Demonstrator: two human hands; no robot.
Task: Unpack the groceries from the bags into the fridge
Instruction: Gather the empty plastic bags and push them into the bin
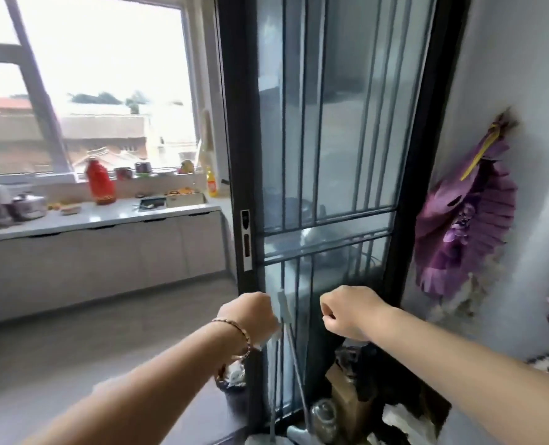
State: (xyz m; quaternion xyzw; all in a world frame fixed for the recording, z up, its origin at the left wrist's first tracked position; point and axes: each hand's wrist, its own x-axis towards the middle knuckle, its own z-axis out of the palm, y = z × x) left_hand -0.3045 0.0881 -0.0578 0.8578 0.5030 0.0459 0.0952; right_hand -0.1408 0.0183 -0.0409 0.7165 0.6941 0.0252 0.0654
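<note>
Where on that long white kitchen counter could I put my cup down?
The barest stretch of the counter lies along its front edge, between the silver pot on the left and the sink. The back, by the red jug, the far left end and the windowsill with its small jars are crowded.

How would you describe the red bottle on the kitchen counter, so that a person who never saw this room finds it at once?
Start at the big bright window on the left and look down to the white counter under it. The red bottle stands upright there near the sill, left of the sink. It is the tallest, only all-red thing there; the smaller yellow bottle stands by the dark door frame.
</note>
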